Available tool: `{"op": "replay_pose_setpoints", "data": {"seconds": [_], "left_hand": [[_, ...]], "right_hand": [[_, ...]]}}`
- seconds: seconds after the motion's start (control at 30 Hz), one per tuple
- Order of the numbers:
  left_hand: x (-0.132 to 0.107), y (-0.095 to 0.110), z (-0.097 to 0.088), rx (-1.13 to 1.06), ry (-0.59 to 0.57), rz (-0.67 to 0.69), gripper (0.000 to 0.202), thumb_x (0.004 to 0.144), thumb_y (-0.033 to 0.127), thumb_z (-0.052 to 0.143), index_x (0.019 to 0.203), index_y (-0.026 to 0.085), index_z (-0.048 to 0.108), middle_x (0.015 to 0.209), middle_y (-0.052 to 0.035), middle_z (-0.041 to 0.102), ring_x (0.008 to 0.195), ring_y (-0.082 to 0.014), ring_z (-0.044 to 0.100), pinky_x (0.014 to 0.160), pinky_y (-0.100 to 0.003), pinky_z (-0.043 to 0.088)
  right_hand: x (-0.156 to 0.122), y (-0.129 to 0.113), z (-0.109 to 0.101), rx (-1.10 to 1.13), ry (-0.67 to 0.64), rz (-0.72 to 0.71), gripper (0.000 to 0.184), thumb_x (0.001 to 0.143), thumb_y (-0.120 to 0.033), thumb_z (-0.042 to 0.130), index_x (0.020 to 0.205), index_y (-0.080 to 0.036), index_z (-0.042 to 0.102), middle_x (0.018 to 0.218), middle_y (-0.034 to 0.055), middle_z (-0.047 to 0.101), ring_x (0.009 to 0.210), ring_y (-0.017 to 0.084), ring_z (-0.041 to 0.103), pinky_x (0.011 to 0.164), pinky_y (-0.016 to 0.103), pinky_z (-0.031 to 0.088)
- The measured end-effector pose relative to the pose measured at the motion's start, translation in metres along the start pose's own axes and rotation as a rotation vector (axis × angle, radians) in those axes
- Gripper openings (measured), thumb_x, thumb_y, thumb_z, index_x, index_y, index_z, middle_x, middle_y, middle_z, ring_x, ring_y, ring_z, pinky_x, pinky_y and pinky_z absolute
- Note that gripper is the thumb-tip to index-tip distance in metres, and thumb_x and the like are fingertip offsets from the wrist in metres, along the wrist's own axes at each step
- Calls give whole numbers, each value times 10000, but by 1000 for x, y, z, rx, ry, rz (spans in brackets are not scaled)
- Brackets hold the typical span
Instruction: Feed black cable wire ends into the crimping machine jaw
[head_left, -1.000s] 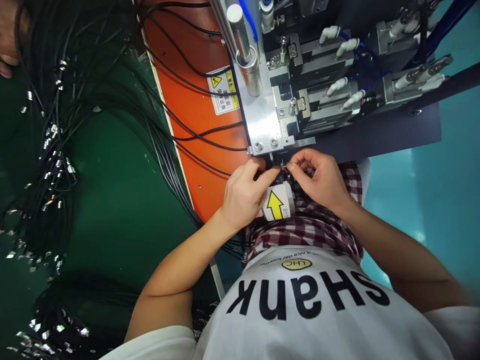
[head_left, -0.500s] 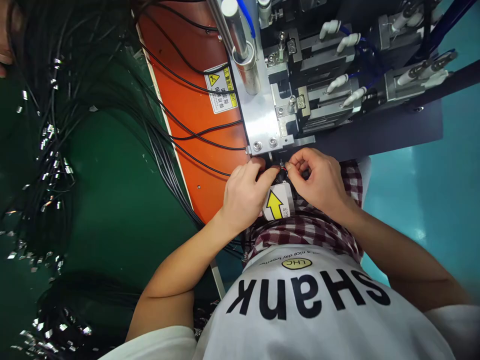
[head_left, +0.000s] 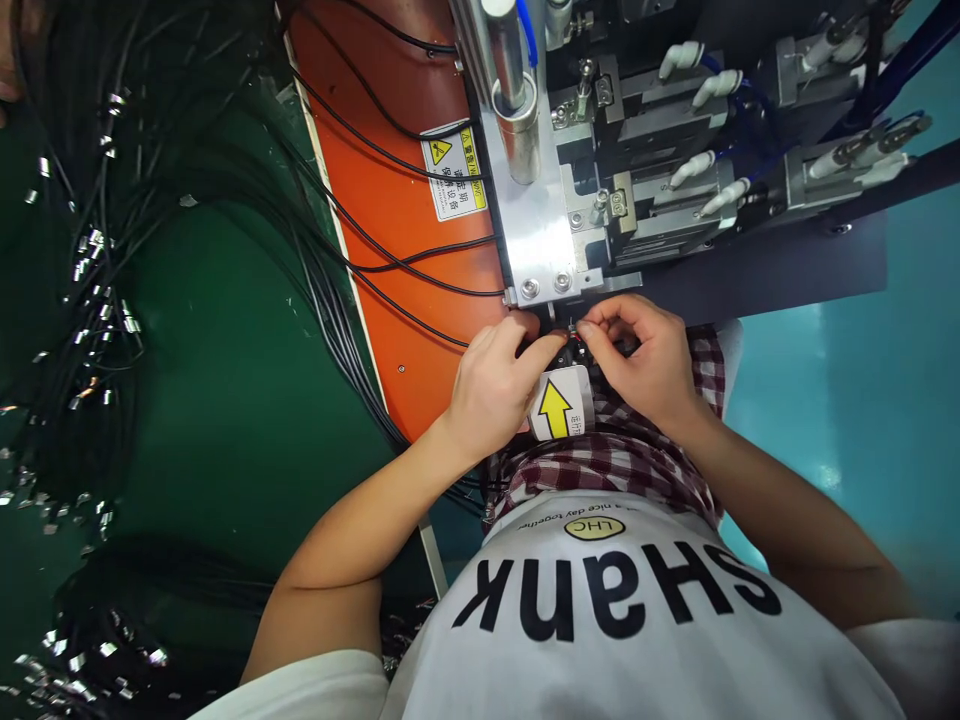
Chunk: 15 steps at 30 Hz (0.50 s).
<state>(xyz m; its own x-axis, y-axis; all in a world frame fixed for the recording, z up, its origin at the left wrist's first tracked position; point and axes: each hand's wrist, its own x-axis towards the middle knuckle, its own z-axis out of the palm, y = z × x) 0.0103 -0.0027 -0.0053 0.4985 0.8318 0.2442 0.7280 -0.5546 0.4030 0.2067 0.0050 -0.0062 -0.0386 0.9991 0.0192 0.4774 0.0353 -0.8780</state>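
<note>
My left hand is closed, thumb and fingers bent together at the front edge of the machine. A thin black cable runs across the orange plate and into its grip. My right hand pinches between thumb and forefinger at fine wire ends, a trace of red showing among them. Both sets of fingertips nearly meet just below the silver machine block. Fingers partly hide the cable's end. Under my hands lies a white label with a yellow arrow.
Black cables with shiny metal ends lie heaped on the green mat. More cables cross the orange plate, which bears a warning label. Pneumatic cylinders stand behind my right hand. Part of another person's hand shows at upper left.
The view has shifted slightly, so the machine and both hands sit a little further right in the picture. My hands keep nearly the same hold beside each other.
</note>
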Motion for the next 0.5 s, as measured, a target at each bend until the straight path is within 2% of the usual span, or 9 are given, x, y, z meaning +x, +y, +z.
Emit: {"op": "replay_pose_setpoints", "data": {"seconds": [0.13, 0.23, 0.33, 0.5], "left_hand": [[-1, -1, -1, -15, -2, -3, 355, 1041, 255, 346, 1181, 187, 664, 1004, -96, 590, 860, -176, 557, 713, -286, 439], [-1, -1, -1, -28, -5, 5, 347, 1041, 272, 361, 1185, 176, 662, 993, -96, 582, 840, -174, 551, 714, -288, 441], [-1, -1, -2, -28, -15, 0, 362, 1042, 264, 343, 1185, 172, 663, 988, -99, 581, 835, -173, 550, 711, -289, 438], [0, 1, -3, -16, -8, -2, 374, 1049, 272, 332, 1171, 172, 670, 980, -96, 589, 839, -169, 563, 712, -282, 443]], "right_hand": [[-2, 2, 1, 36, 26, 2, 49, 904, -252, 632, 876, -238, 669, 830, 20, 682, 700, 158, 607, 666, 312, 508], [-3, 2, 0, 43, -15, -54, 87, 903, -249, 646, 959, -253, 713, 851, 24, 680, 729, 164, 617, 683, 313, 524], [-2, 4, 0, 14, -17, -103, 81, 906, -255, 649, 926, -258, 728, 850, 29, 686, 740, 173, 627, 685, 321, 529], [-3, 5, 2, -17, 35, -100, 76, 911, -261, 632, 875, -250, 698, 845, 38, 686, 738, 179, 627, 689, 326, 537]]}}
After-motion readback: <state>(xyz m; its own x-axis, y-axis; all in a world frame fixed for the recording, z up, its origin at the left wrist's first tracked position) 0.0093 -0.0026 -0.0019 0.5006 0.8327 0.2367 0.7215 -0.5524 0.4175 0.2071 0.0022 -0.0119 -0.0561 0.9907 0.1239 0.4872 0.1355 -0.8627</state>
